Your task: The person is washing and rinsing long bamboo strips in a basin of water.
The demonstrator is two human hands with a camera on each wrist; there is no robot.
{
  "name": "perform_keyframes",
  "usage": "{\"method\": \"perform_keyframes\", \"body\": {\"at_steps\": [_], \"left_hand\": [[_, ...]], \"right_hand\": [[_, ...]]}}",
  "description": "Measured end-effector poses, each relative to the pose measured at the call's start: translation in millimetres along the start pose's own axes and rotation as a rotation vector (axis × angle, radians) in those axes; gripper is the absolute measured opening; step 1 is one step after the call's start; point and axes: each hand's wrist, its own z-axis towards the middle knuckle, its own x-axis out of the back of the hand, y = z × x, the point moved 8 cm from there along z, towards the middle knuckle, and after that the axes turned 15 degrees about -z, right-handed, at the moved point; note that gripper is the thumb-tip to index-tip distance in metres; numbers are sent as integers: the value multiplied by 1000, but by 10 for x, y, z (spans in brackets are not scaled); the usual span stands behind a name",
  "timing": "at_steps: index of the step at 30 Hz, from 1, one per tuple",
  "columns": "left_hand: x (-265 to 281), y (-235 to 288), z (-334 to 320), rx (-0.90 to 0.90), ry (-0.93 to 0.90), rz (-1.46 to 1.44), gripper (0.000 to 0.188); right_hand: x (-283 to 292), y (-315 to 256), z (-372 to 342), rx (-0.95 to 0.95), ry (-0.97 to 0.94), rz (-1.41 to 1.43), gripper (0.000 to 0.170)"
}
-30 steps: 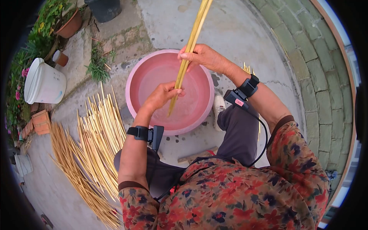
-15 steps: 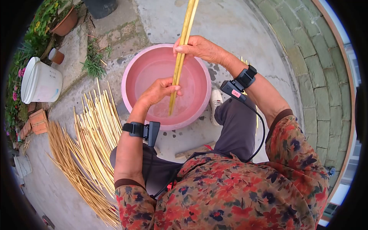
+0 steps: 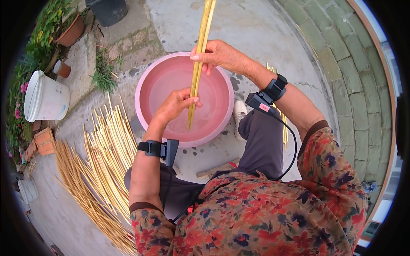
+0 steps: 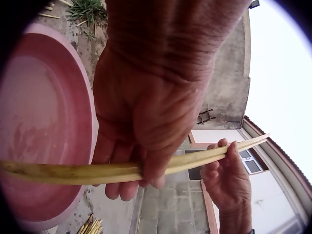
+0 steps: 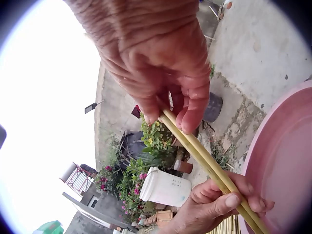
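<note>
Two long pale-yellow stalks [image 3: 197,79] stand steeply over a pink basin [image 3: 229,106], lying close side by side. My left hand [image 3: 174,105] pinches them near their lower end between thumb and fingers, above the basin. Higher up, my right hand [image 3: 223,56] holds the same stalks with thumb and fingertips. In the left wrist view the thumb lies across the stalks [image 4: 73,174], and the right hand [image 4: 226,178] grips them farther along. From the right wrist, the stalks [image 5: 204,158] run from the right fingertips down to the left hand [image 5: 207,209].
At left on the concrete lie a spread of pale stalks [image 3: 109,147] and a thinner brownish bundle [image 3: 81,187]. More stalks [image 3: 284,128] lie beyond the right leg. A white bucket [image 3: 49,99], bricks [image 3: 44,141] and a potted plant [image 3: 70,32] stand along the left side.
The upper part of the stalks has swung left, so they stand more upright in the head view. The right hand has shifted slightly left and up; both hands keep their hold.
</note>
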Motion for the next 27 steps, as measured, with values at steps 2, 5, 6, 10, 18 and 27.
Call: {"method": "perform_keyframes", "body": {"at_steps": [2, 5, 6, 10, 18, 27], "left_hand": [[9, -26, 16, 9, 10, 2, 13], [31, 6, 45, -68, 45, 41, 12], [51, 28, 45, -82, 87, 101, 12], [59, 79, 47, -110, 212, 189, 12], [-4, 257, 52, -350, 280, 461, 28], [516, -216, -123, -94, 338, 629, 28]], "right_hand": [[6, -3, -26, -8, 25, 12, 28], [11, -37, -74, 5, 95, 55, 28], [18, -19, -80, -14, 137, 60, 28], [42, -43, -166, -52, 250, -45, 27], [554, -37, -335, 18, 347, -129, 25], [1715, 1928, -1905, -432, 466, -958, 32]]}}
